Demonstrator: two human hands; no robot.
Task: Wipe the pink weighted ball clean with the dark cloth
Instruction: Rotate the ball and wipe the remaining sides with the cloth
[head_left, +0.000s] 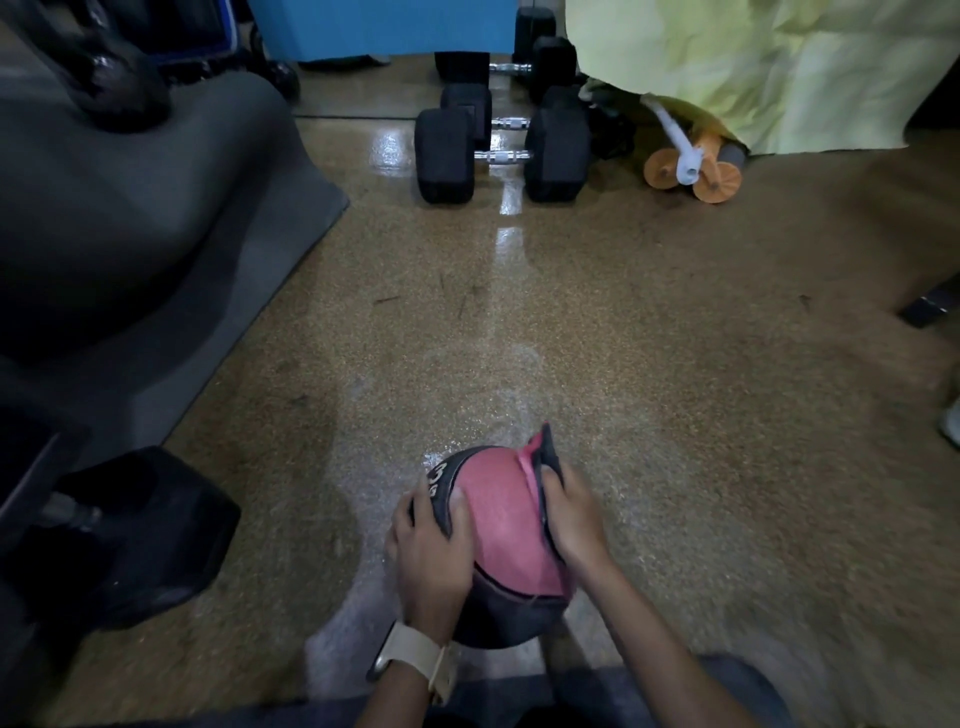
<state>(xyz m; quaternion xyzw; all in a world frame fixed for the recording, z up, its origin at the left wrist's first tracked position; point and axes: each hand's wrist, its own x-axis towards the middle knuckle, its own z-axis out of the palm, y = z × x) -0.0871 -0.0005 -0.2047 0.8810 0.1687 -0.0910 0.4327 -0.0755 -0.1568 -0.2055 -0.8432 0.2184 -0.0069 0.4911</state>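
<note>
While the pink weighted ball (498, 519) sat on the speckled brown floor (675, 389), close in front of the person working on it, both hands were on it. The left hand (434, 551), a pale-strapped watch (415, 660) on its wrist, cupped the ball's left side, fingers curved over a dark panel that carried a white numeral. The right hand (571, 519) gripped the dark cloth (545, 457) and pressed it against the ball's right side; a pink-edged corner of the cloth stood up above the fingers. A wet-looking sheen lay on the floor around the ball. At lower left rested a large black dumbbell (145, 535), and beyond it a gray mat (156, 234) ran along the left side of the room. Well apart, at the far wall, a group of black hex dumbbells (498, 150) stood in pairs before a blue panel (384, 26). Just to their right lay an orange-wheeled roller (696, 171), partly under a yellow-green sheet (779, 67).
</note>
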